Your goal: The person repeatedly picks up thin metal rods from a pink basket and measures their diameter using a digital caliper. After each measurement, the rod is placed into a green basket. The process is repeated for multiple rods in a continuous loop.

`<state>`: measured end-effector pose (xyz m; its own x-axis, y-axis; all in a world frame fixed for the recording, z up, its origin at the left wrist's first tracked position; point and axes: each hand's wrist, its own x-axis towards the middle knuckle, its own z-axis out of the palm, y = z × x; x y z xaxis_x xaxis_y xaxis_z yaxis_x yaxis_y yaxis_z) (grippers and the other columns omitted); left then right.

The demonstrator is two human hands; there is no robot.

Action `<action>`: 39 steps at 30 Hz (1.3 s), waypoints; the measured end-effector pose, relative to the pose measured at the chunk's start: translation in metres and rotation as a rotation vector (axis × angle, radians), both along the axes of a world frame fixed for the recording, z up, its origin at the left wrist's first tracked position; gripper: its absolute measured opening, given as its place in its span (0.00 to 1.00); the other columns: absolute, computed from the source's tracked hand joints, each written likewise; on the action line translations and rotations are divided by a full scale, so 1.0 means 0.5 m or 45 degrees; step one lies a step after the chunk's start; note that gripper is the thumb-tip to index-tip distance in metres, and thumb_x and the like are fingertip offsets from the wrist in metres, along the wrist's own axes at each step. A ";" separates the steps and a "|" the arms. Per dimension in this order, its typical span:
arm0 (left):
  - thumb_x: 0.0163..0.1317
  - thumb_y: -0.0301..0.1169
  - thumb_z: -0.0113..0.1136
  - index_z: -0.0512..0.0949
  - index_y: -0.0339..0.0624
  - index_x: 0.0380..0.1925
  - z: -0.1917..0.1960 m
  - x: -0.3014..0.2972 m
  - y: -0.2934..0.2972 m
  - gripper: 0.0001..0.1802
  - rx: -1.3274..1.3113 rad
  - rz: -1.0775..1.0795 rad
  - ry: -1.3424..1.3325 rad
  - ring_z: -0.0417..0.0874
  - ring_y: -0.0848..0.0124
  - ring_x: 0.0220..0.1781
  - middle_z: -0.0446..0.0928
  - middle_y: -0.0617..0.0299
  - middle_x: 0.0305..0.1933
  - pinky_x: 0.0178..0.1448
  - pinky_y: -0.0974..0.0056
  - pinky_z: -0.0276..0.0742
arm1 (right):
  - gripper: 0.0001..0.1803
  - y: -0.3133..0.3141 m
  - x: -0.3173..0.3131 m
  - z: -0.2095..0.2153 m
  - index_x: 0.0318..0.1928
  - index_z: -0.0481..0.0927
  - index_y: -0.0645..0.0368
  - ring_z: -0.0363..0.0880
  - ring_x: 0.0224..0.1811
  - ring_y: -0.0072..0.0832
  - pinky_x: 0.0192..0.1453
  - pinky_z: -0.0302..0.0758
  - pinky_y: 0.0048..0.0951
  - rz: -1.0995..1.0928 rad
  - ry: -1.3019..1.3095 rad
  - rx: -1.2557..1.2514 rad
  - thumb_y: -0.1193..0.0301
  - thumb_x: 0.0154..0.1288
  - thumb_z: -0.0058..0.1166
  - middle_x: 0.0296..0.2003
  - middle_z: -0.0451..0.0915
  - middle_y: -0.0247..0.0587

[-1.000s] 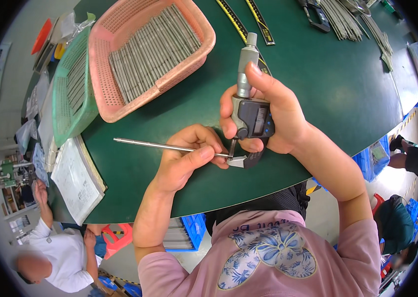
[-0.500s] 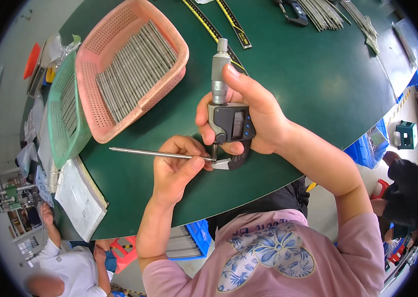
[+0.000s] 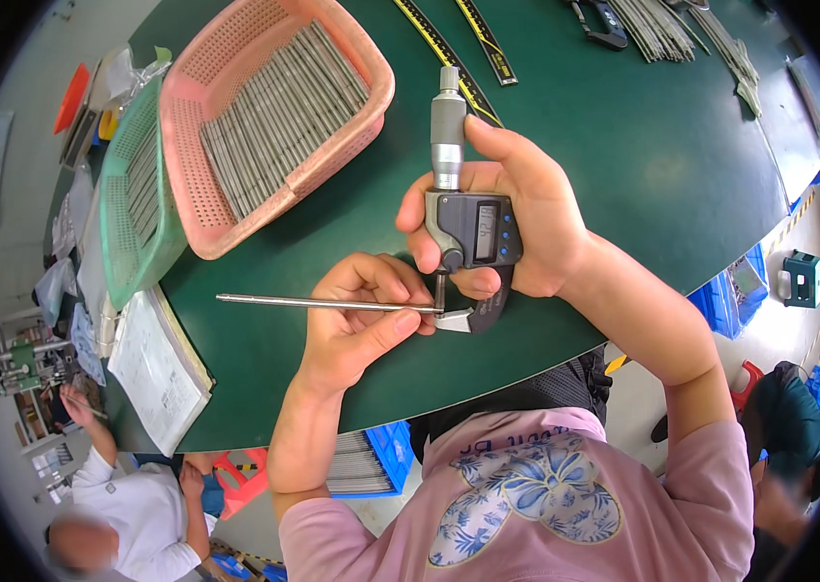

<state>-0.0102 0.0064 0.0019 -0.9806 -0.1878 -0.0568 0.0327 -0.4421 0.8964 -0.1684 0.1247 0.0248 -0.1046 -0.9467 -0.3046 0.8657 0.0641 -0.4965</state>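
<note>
My right hand (image 3: 531, 209) is wrapped round a grey digital micrometer (image 3: 444, 218) with a small display, its thimble pointing away from me. Pinched in my left hand (image 3: 357, 315) is a thin metal rod (image 3: 279, 302), lying nearly level with its free end out to the left. The rod's right end sits at the micrometer's jaws, between the spindle and the anvil. Both hands are over the green table (image 3: 604, 194). A pink basket (image 3: 187, 209) with many similar rods stands beyond my left hand.
Left of the pink basket stands a green basket (image 3: 119, 257) with rods, near an open binder (image 3: 160, 373). Steel rulers (image 3: 488, 44), another micrometer (image 3: 607, 27) and bundled rods (image 3: 653, 29) lie at the far side. Two people sit nearby, lower left and lower right.
The micrometer and my hands have shifted slightly right in view. My right thumb is now beside the thimble instead of on it. The rod's end stays at the jaws.
</note>
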 end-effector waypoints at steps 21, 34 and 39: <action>0.53 0.22 0.59 0.68 0.36 0.26 0.003 -0.001 0.001 0.08 -0.004 0.027 -0.109 0.78 0.70 0.31 0.73 0.54 0.32 0.35 0.68 0.80 | 0.38 0.000 0.003 -0.007 0.34 0.72 0.67 0.63 0.09 0.25 0.12 0.62 0.19 -0.003 0.104 -0.026 0.41 0.63 0.23 0.21 0.73 0.48; 0.52 0.20 0.57 0.68 0.36 0.27 0.004 0.000 0.000 0.07 0.019 0.007 -0.121 0.79 0.69 0.32 0.73 0.54 0.33 0.36 0.67 0.80 | 0.39 -0.001 0.001 -0.004 0.30 0.73 0.67 0.63 0.08 0.24 0.10 0.62 0.19 0.011 0.159 -0.039 0.39 0.60 0.29 0.20 0.74 0.49; 0.53 0.23 0.59 0.68 0.35 0.27 0.002 0.002 -0.001 0.09 0.023 0.021 -0.139 0.79 0.69 0.31 0.73 0.54 0.32 0.35 0.68 0.79 | 0.38 -0.001 0.002 -0.004 0.30 0.73 0.67 0.64 0.08 0.24 0.10 0.62 0.19 0.020 0.159 -0.048 0.39 0.60 0.28 0.20 0.75 0.49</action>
